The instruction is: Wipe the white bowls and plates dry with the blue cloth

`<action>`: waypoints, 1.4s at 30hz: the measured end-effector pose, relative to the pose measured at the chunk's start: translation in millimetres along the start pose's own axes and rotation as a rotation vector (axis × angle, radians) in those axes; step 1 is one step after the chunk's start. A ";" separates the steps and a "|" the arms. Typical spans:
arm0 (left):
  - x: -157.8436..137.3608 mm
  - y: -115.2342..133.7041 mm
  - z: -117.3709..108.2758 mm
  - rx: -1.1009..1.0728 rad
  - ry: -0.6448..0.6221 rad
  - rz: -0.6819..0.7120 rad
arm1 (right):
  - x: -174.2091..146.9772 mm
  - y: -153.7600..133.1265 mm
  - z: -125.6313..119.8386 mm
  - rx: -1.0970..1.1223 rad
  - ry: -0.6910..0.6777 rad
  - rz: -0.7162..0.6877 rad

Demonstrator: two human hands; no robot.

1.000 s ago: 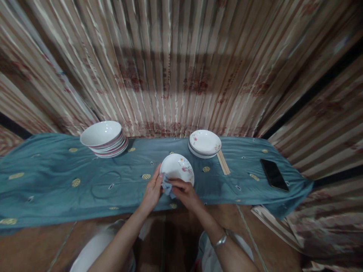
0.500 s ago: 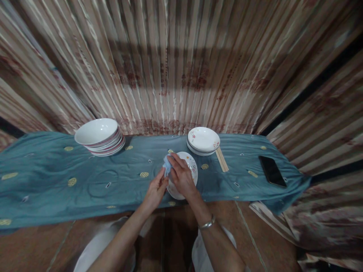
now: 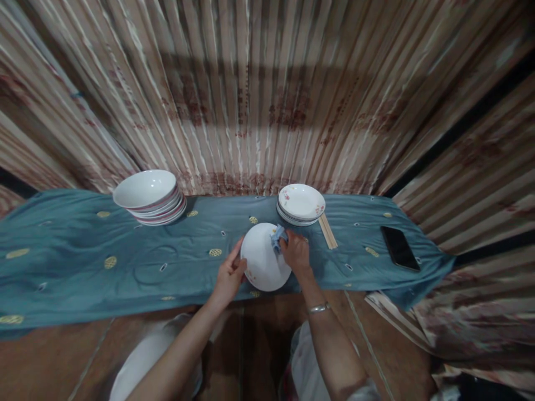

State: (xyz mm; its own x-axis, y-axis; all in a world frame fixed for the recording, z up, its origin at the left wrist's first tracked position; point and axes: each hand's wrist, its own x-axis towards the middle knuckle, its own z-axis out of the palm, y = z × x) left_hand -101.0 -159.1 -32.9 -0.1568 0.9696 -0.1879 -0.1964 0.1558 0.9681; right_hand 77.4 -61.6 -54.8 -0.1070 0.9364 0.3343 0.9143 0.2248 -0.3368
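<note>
A white plate [image 3: 264,259] with small floral marks near its rim is in front of me, at the near side of the cloth-covered table. My left hand [image 3: 230,271] grips its left edge, thumb on top and fingers at the rim. Bunched in my right hand [image 3: 296,252] is a light blue cloth [image 3: 278,238], pressed on the plate's upper right part. The fingers of the right hand are closed round the cloth. A bracelet circles the right wrist.
A stack of white bowls [image 3: 146,192] stands at the back left. Behind the plate, to the right, is a stack of floral plates [image 3: 301,201] with chopsticks [image 3: 328,231] beside it. A black phone [image 3: 400,248] lies at the right end of the teal tablecloth [image 3: 200,278]. Curtains hang behind.
My hands have moved apart. The left now holds the plate's left edge, while the right has carried the blue cloth rightward onto the plate.
</note>
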 end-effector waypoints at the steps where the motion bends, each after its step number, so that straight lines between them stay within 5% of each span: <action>1: -1.5 0.8 -0.3 -0.026 0.022 -0.026 | -3.5 3.1 1.8 -0.014 -0.019 0.017; 8: -6.2 3.9 -4.6 -0.148 0.083 -0.061 | -20.3 6.2 0.2 -0.115 -0.178 0.143; 20: -1.7 2.2 -13.9 -0.267 0.160 -0.076 | -27.7 -8.0 -12.7 0.049 -0.325 0.248; 30: -11.5 10.9 -16.8 -0.302 -0.169 -0.176 | -10.3 1.6 -25.2 0.172 -0.168 0.114; 42: -15.0 1.3 -24.7 -0.278 -0.147 -0.246 | -1.1 -9.8 -21.7 0.148 -0.220 0.017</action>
State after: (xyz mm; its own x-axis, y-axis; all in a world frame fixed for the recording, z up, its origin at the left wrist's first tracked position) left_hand -122.8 -178.0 -33.0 0.0635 0.9294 -0.3635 -0.4684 0.3494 0.8115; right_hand 77.1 -70.7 -32.8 -0.1893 0.9728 0.1334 0.8512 0.2303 -0.4716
